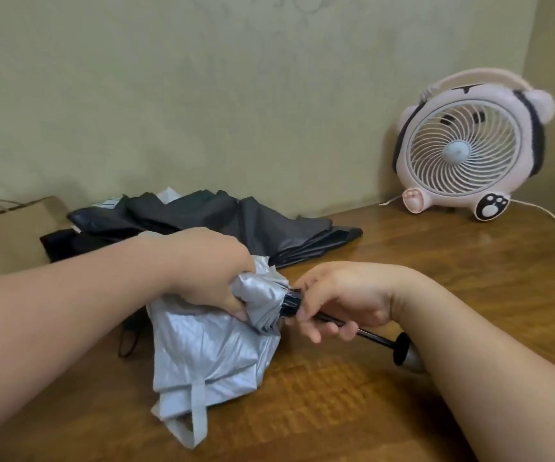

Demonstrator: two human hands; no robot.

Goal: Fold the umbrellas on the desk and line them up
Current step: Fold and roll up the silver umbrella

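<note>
A silver umbrella [204,351] lies collapsed and crumpled on the wooden desk [436,278], its strap loop hanging toward the near edge. My left hand [209,271] grips the bunched silver fabric near the runner. My right hand [339,301] holds the black shaft just beside the canopy, fingers curled round it. The shaft runs to the right to a black and silver handle [406,353] tucked under my right forearm. Behind my hands a dark grey umbrella [236,221] lies loosely spread against the wall.
A pink animal-shaped desk fan [466,145] stands at the back right, its white cord [549,218] trailing to the right. A brown paper bag [6,235] sits at the far left. A thin black cord [129,341] lies left of the silver umbrella.
</note>
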